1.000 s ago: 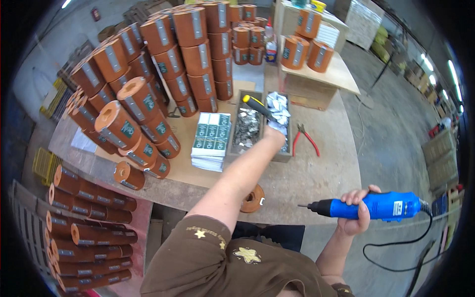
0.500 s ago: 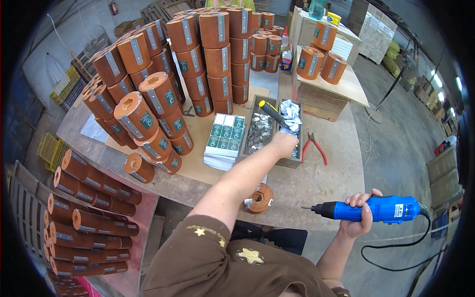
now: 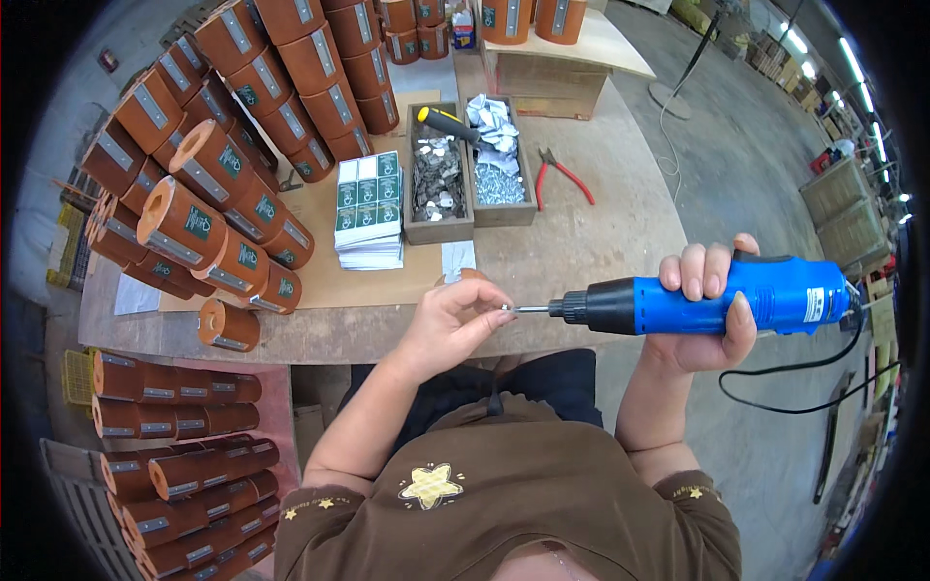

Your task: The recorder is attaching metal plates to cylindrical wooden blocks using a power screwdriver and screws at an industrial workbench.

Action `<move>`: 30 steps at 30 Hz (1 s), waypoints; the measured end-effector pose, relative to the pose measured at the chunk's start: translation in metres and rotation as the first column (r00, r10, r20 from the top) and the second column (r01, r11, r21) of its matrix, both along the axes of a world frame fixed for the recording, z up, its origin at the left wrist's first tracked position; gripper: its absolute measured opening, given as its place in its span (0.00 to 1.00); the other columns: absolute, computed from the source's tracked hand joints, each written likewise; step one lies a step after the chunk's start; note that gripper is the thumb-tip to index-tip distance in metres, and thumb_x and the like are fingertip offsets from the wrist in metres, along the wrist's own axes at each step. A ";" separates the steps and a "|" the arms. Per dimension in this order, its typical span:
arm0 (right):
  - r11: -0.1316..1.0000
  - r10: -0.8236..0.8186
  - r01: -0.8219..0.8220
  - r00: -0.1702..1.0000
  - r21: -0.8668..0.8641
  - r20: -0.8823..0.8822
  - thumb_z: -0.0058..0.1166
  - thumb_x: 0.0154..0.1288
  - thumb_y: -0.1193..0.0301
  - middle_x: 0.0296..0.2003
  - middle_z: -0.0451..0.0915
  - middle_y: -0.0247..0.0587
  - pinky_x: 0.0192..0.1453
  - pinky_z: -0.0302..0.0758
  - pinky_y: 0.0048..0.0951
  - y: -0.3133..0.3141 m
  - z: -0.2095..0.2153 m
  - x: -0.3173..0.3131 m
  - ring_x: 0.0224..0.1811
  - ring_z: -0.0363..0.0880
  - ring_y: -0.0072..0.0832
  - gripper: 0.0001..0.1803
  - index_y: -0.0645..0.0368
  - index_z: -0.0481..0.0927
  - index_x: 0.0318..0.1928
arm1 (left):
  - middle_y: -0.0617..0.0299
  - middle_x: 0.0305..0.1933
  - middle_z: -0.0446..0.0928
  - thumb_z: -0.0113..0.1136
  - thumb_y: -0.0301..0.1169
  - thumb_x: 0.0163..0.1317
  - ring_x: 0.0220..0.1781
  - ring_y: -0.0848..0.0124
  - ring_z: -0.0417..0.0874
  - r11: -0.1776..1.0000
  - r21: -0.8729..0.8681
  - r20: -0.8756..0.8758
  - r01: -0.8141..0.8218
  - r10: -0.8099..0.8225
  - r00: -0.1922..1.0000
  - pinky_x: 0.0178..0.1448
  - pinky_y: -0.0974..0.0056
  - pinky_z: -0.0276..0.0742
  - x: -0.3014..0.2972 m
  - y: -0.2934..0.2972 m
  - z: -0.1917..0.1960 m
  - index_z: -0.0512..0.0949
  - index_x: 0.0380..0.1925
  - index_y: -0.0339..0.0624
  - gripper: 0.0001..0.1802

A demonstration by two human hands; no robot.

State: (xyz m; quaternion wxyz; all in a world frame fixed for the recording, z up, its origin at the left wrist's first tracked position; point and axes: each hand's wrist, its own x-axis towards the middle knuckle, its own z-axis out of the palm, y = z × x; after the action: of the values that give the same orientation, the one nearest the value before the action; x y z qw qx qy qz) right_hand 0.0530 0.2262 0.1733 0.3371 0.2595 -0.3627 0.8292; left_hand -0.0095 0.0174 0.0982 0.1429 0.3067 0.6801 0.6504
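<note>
1. We see grey floor (image 3: 746, 203) past the right edge of the worktable (image 3: 615, 232), with walking room there; a stand's round base (image 3: 670, 101) sits near that edge.
2. On the tabletop, we find the widest working room on the right, from the trays across to the outer edge.
3. Upright stacks of brown cylinders (image 3: 211, 160) crowd the left side, and one lone cylinder (image 3: 230, 324) stands close to the near edge.
4. Below that edge, at lower left, we see more cylinders lying in rows (image 3: 194, 474).
5. Two wooden trays stand side by side, rims touching: the left tray (image 3: 441, 232) holds flat metal pieces, the right tray (image 3: 506, 219) screws and crumpled paper.
6. Our blue electric screwdriver (image 3: 731, 305) points left, its body out past the table, its bit over the near edge.
7. Left of the trays, we have a stack of printed cards (image 3: 368, 213).
8. Our hands are apart: the right hand (image 3: 696, 274) wraps the screwdriver's body, while the left hand (image 3: 450, 320) pinches at the bit's end.
9. Red-handled pliers (image 3: 565, 177) lie just right of the trays.
10. Between the left fingertips we see a small bright piece (image 3: 507, 308), too small to identify.
</note>
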 end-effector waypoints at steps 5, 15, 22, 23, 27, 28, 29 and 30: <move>0.999 0.029 -0.029 0.999 0.036 0.022 0.47 0.53 0.68 0.27 0.69 0.39 0.38 0.73 0.36 -0.016 -0.001 0.004 0.29 0.70 0.29 0.28 0.61 0.57 0.55 | 0.63 0.27 0.77 0.59 0.22 0.52 0.29 0.79 0.76 0.990 0.114 0.078 -0.078 0.069 0.995 0.35 0.73 0.72 0.019 -0.012 -0.005 0.77 0.28 0.35 0.04; 0.978 0.129 -0.127 0.992 0.163 -0.005 0.50 0.52 0.70 0.26 0.70 0.39 0.34 0.73 0.35 -0.026 0.006 0.013 0.26 0.71 0.29 0.29 0.61 0.56 0.54 | 0.60 0.27 0.78 0.59 0.22 0.51 0.31 0.75 0.78 0.998 0.047 -0.049 -0.040 0.043 0.998 0.36 0.70 0.73 0.029 -0.026 0.000 0.77 0.29 0.33 0.04; 0.878 0.344 -0.292 0.936 0.379 -0.075 0.57 0.49 0.72 0.22 0.72 0.38 0.28 0.73 0.32 -0.019 0.012 0.012 0.21 0.72 0.29 0.30 0.59 0.58 0.51 | 0.59 0.26 0.78 0.60 0.21 0.50 0.30 0.69 0.80 0.973 -0.100 -0.195 0.209 -0.225 0.955 0.33 0.69 0.73 0.024 -0.026 0.004 0.76 0.26 0.35 0.03; 0.850 0.383 -0.317 0.920 0.422 -0.080 0.57 0.49 0.72 0.21 0.72 0.38 0.28 0.73 0.32 -0.018 0.012 0.012 0.20 0.72 0.29 0.30 0.59 0.58 0.51 | 0.59 0.26 0.78 0.60 0.21 0.50 0.29 0.68 0.80 0.968 -0.100 -0.229 0.228 -0.246 0.942 0.33 0.68 0.73 0.024 -0.025 0.004 0.76 0.25 0.35 0.03; 0.875 0.323 -0.270 0.944 0.402 -0.070 0.55 0.47 0.72 0.21 0.71 0.37 0.28 0.74 0.28 -0.024 0.005 0.009 0.21 0.72 0.26 0.31 0.61 0.58 0.52 | 0.59 0.26 0.78 0.61 0.21 0.49 0.29 0.67 0.80 0.970 -0.148 -0.215 0.192 -0.221 0.951 0.33 0.67 0.73 0.027 -0.022 0.005 0.75 0.23 0.36 0.03; 0.875 0.323 -0.270 0.944 0.402 -0.070 0.55 0.47 0.72 0.21 0.71 0.37 0.28 0.74 0.28 -0.025 0.004 0.011 0.21 0.72 0.26 0.31 0.61 0.58 0.52 | 0.59 0.26 0.78 0.61 0.22 0.48 0.29 0.67 0.80 0.974 -0.153 -0.222 0.167 -0.199 0.954 0.33 0.67 0.73 0.028 -0.022 0.006 0.75 0.22 0.36 0.04; 0.895 0.269 -0.240 0.963 0.376 -0.025 0.54 0.48 0.71 0.21 0.71 0.36 0.29 0.74 0.29 -0.026 0.003 0.013 0.21 0.72 0.26 0.30 0.61 0.57 0.52 | 0.59 0.26 0.78 0.62 0.22 0.47 0.29 0.66 0.80 0.977 -0.159 -0.230 0.143 -0.177 0.957 0.33 0.67 0.73 0.029 -0.021 0.006 0.75 0.22 0.36 0.04; 0.913 0.215 -0.208 0.976 0.351 0.021 0.53 0.48 0.71 0.22 0.71 0.36 0.30 0.74 0.30 -0.028 0.002 0.015 0.22 0.72 0.26 0.30 0.61 0.57 0.52 | 0.59 0.26 0.78 0.62 0.22 0.47 0.29 0.66 0.80 0.977 -0.158 -0.229 0.143 -0.177 0.957 0.33 0.67 0.73 0.030 -0.021 0.002 0.75 0.22 0.36 0.04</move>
State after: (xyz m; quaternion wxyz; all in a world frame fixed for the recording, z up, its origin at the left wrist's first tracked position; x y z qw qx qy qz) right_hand 0.0676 0.1984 0.1750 0.1971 0.3606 -0.4713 0.7804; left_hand 0.0205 -0.0034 0.1006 0.1325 0.4271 0.7092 0.5450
